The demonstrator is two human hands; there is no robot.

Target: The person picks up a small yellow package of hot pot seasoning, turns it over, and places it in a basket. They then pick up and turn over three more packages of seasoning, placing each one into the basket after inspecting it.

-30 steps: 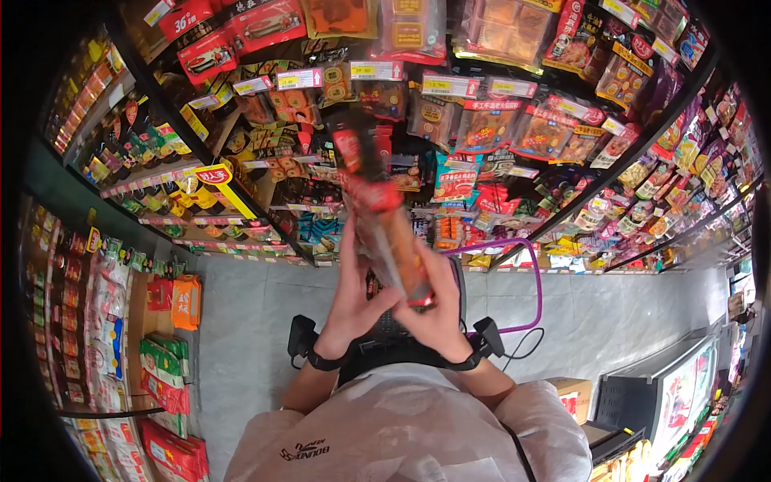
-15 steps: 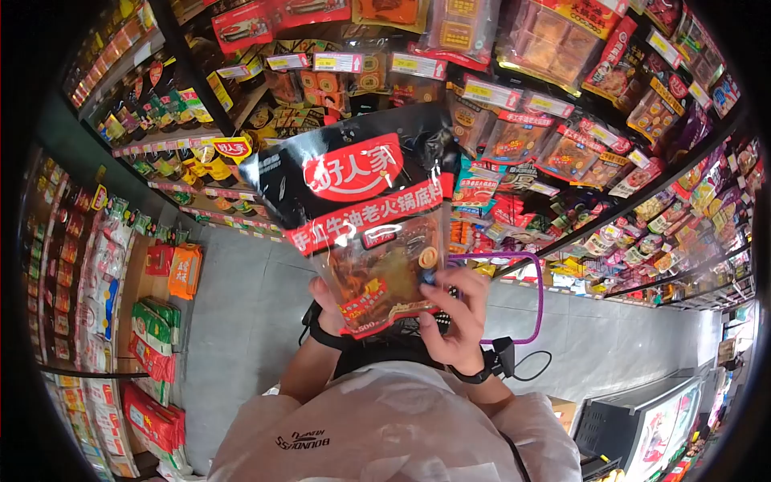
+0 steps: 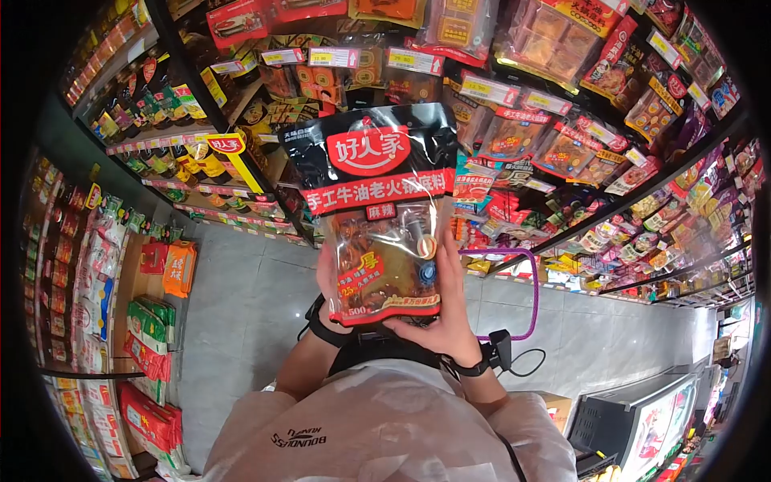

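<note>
A black and red packet of hot pot soup base (image 3: 377,217) with a clear lower window stands upright in front of my chest, its printed front towards me. My right hand (image 3: 452,317) grips its right side, thumb along the bottom edge and fingers reaching up behind. On the other side, my left hand (image 3: 324,277) holds the packet's left edge. Most of that hand's fingers are hidden behind the packet. Both wrists wear black bands.
Ahead, shelves carry hanging packets (image 3: 522,132) with price tags (image 3: 490,88). Bottles and bags fill shelves on the left, with red and green bags (image 3: 148,341) low down. A purple-framed basket or cart (image 3: 536,297) is just right of me. A lit display case (image 3: 658,426) stands lower right.
The packet has turned from a tilt to nearly upright and shifted slightly right. My right hand has moved from its front face to its right side, fingers now behind it.
</note>
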